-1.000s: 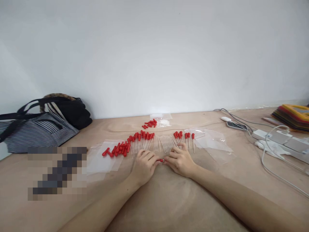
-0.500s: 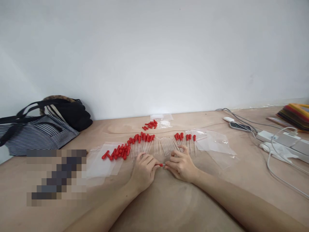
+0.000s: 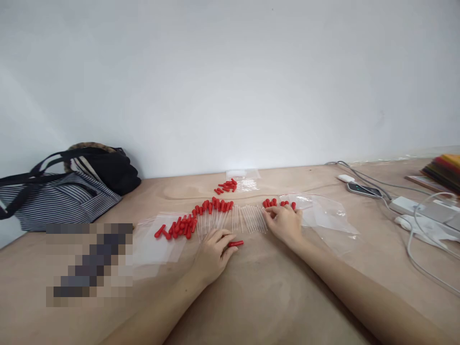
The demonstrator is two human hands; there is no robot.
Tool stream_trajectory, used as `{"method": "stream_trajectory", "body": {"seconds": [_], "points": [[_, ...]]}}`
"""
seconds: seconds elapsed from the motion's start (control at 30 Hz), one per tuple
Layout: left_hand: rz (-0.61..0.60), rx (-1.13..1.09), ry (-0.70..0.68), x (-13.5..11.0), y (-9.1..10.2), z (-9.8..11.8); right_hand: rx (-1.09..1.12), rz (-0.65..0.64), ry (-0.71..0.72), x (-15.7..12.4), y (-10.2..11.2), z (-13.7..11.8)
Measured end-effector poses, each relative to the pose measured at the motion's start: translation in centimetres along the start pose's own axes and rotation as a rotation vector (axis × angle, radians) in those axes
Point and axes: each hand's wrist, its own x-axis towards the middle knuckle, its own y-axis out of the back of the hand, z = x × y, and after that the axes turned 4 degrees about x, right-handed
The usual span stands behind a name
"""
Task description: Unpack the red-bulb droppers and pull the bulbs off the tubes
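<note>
Between the thumb and fingers of my left hand [image 3: 213, 254] is a red rubber dropper bulb [image 3: 236, 243], lying sideways and pointing right. No glass tube shows at its end. My right hand [image 3: 285, 223] reaches to the right end of a row of loose clear glass pipette tubes [image 3: 247, 218]. Its thumb and index finger are bent together at the tubes; what they hold, if anything, I cannot make out. Several red-bulbed droppers [image 3: 272, 203] lie just behind that hand, partly hidden by it. More droppers [image 3: 215, 205] lie left of the loose tubes.
Loose red bulbs [image 3: 178, 226] lie on a clear plastic bag [image 3: 158, 251] at left. Smaller red pieces [image 3: 227, 185] lie near the wall. Another clear bag [image 3: 330, 215] is at right, beside a phone [image 3: 363, 190], cables and a power strip [image 3: 440, 211]. A striped bag [image 3: 61, 199] stands far left.
My right hand has left the bulb and moved right and away from me to the glass tubes. My left hand stays nearly in place with a bulb. The view has shifted slightly.
</note>
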Motion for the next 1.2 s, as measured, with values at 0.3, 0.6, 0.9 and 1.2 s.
{"method": "stream_trajectory", "body": {"seconds": [0.3, 0.6, 0.9, 1.2], "points": [[-0.085, -0.039, 0.033, 0.2, 0.5, 0.3, -0.161, -0.150, -0.190, 3.3, -1.5, -1.1], [0.066, 0.000, -0.011, 0.0, 0.8, 0.1, -0.121, -0.079, -0.099, 2.5, -0.9, -0.6], [0.253, 0.547, 0.536, -0.4, 6.9, -5.7, -0.305, -0.022, -0.060, -0.4, 1.8, 3.9], [0.082, 0.616, 0.794, -1.1, 8.0, -7.3, -0.357, -0.197, -0.152, -0.2, 2.5, 3.9]]}}
